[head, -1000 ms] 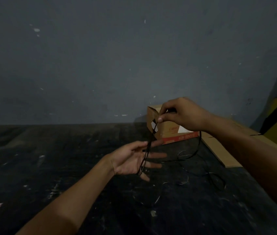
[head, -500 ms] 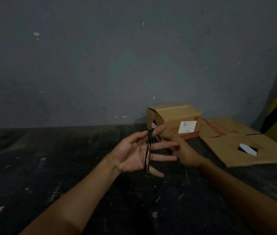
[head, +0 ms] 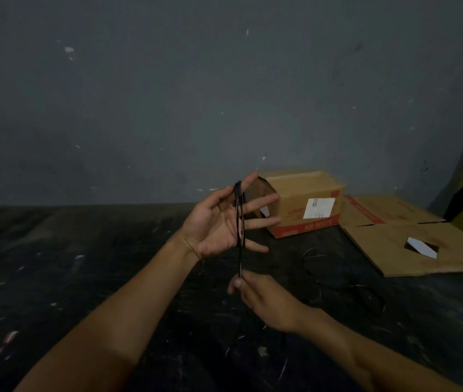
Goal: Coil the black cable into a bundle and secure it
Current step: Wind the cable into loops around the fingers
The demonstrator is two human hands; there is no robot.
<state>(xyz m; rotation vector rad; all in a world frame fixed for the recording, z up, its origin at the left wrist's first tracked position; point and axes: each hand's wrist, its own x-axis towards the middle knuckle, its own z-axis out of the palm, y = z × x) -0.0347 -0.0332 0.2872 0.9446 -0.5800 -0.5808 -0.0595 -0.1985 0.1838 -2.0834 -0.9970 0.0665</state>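
Right hand (head: 264, 299) lower, cable (head: 238, 222) taut.

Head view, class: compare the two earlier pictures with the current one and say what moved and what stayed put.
The right hand dropped from up by the cardboard box to below the left hand, pinching the black cable and pulling it down taut. The left hand rose slightly, fingers still spread, with the wraps still around them. The box, flattened cardboard and loose cable on the floor stayed put.

the cable (head: 239, 222) was black. the cardboard box (head: 301, 202) was brown with a red band and a white label. the wall (head: 224, 94) was grey, the floor (head: 83, 278) dark, perhaps speckled pale.
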